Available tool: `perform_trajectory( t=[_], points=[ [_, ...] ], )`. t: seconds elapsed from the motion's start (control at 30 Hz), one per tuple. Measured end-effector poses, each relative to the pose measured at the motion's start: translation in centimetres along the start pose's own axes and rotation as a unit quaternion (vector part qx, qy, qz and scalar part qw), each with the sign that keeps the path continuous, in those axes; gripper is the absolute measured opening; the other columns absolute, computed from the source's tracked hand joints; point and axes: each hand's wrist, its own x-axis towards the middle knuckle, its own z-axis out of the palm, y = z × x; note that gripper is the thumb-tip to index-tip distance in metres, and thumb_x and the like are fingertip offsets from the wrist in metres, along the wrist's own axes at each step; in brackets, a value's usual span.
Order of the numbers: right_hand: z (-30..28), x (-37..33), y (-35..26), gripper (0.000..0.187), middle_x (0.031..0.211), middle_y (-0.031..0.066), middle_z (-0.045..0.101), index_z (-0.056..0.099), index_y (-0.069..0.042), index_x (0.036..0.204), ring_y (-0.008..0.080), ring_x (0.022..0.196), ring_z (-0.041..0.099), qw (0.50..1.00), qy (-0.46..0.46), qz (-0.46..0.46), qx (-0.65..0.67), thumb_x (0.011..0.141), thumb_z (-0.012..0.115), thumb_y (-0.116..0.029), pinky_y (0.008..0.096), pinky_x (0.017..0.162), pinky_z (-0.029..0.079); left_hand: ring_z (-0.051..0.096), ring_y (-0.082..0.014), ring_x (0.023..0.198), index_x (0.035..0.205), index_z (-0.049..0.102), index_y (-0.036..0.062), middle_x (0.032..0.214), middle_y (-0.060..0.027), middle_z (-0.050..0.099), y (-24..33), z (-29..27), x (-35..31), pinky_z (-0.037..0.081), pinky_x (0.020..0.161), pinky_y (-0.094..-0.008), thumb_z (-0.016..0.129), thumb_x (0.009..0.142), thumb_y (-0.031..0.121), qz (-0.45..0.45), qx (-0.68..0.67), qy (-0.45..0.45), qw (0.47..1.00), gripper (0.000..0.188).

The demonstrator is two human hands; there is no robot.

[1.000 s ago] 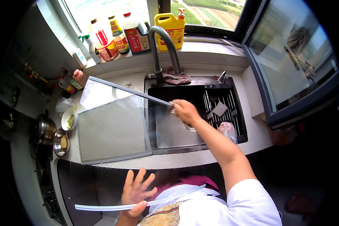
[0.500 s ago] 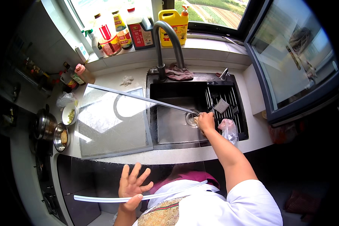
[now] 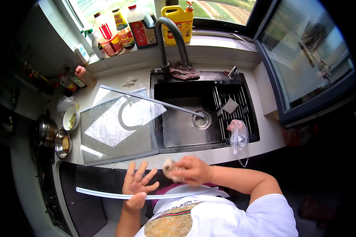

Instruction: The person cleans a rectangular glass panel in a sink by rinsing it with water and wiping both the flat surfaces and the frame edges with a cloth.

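A clear glass panel with pale edge strips (image 3: 106,193) slants from in front of my body out over the counter and sink. My left hand (image 3: 136,183) grips its near edge, thumb over the strip and fingers spread behind the glass, seen through it. A crumpled, light brownish cloth (image 3: 169,169) is in my right hand (image 3: 193,170), at the near part of the panel. Motion blurs that hand a little. The panel's far strip (image 3: 162,103) reaches across to the sink drain.
A grey-framed panel (image 3: 157,138) lies on the counter beneath the glass. In the black sink (image 3: 178,146) are a rack and a scouring pad (image 3: 230,106); a plastic bag (image 3: 239,138) hangs over its front edge. Bowls (image 3: 62,144) stand left. A curved faucet (image 3: 180,43) rises behind.
My right hand has come back from the sink drain toward my body with the cloth, over the near part of the glass. The left hand keeps its grip; the view has shifted slightly.
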Motion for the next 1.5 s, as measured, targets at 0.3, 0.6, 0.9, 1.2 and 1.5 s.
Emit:
perform_trajectory(
  t=[0.3, 0.6, 0.9, 1.2, 1.5],
  points=[
    [-1.1, -5.4, 4.6, 0.038, 0.103, 0.0123, 0.057, 0.065, -0.014, 0.112, 0.0318, 0.091, 0.055, 0.978, 0.079, 0.165, -0.097, 0.074, 0.069, -0.012, 0.0394, 0.080, 0.046, 0.034, -0.0479, 0.129, 0.147, 0.009, 0.0045, 0.146, -0.0277, 0.025, -0.3, 0.2, 0.6, 0.048, 0.093, -0.0523, 0.054, 0.068, -0.006, -0.009, -0.004, 0.009, 1.000, 0.092],
    [-2.8, -9.7, 4.4, 0.036, 0.105, 0.0122, 0.058, 0.064, -0.014, 0.115, 0.0306, 0.094, 0.054, 0.974, 0.060, 0.202, -0.084, 0.079, 0.065, -0.011, 0.0374, 0.084, 0.045, 0.034, -0.0482, 0.129, 0.147, 0.011, 0.0029, 0.144, -0.0297, 0.025, -0.6, 0.6, 0.0, 0.048, 0.092, -0.0523, 0.054, 0.065, -0.005, -0.002, -0.019, 0.046, 0.999, 0.093],
    [-5.3, -9.3, 17.8, 0.033, 0.084, 0.0054, 0.065, 0.060, -0.006, 0.097, 0.0194, 0.070, 0.064, 0.516, 0.279, 0.605, 0.538, 0.093, 0.053, -0.038, 0.0355, 0.066, 0.054, 0.036, -0.0484, 0.127, 0.145, 0.012, -0.0013, 0.142, -0.0312, 0.028, 0.1, 1.9, -0.4, 0.051, 0.089, -0.0517, 0.052, 0.063, -0.002, 0.021, 0.008, 0.045, 0.999, 0.092],
    [-4.3, -10.5, 0.2, 0.023, 0.085, 0.0041, 0.063, 0.056, -0.006, 0.106, 0.0128, 0.068, 0.062, 0.556, 0.200, 0.611, 0.527, 0.091, 0.061, -0.022, 0.0276, 0.061, 0.053, 0.035, -0.0503, 0.127, 0.145, 0.006, -0.0032, 0.142, -0.0338, 0.026, 1.8, 1.9, -2.7, 0.052, 0.087, -0.0531, 0.053, 0.062, 0.000, 0.059, 0.003, 0.111, 0.992, 0.095],
    [-7.7, -7.9, -6.6, 0.029, 0.091, 0.0036, 0.063, 0.055, -0.002, 0.114, 0.0110, 0.078, 0.062, 0.552, 0.154, 0.651, 0.499, 0.088, 0.065, -0.011, 0.0264, 0.070, 0.052, 0.037, -0.0501, 0.126, 0.144, 0.009, -0.0067, 0.140, -0.0361, 0.026, 2.8, 2.1, -1.7, 0.055, 0.084, -0.0507, 0.052, 0.062, 0.004, 0.101, 0.002, 0.141, 0.985, 0.093]
  ],
)
